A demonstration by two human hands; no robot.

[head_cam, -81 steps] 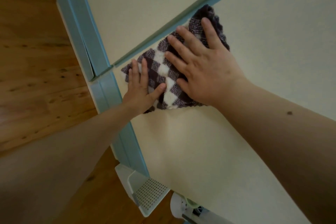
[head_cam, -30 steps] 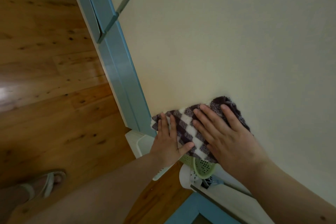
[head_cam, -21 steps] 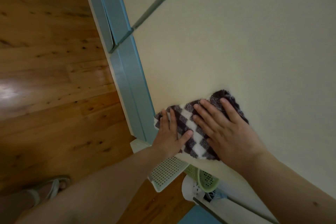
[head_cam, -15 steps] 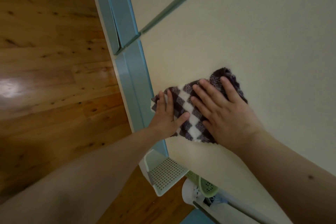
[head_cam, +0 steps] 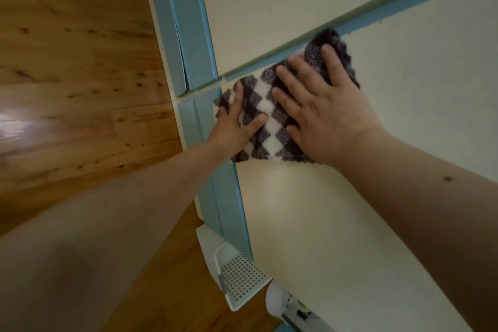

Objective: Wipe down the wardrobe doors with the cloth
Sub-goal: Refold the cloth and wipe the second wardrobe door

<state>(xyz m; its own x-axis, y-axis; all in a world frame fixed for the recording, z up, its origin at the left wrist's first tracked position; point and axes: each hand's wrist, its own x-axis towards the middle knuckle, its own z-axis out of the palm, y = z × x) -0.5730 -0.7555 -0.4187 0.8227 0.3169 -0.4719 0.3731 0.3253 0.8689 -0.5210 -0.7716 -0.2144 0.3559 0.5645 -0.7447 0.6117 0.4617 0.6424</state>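
Purple-white checked cloth is lying flat under both hands. L hand and R hand are pressing it w/ straight, spread fingers, not grasping. Cloth is sitting on cream wardrobe door, meeting blue trim at 12 and 9 o'clock. White perforated basket is standing at 6 o'clock on wood floor.

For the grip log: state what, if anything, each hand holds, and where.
Nothing is gripped. The left hand and right hand press the checked cloth flat against the wardrobe door, left on its left part, right on its right.
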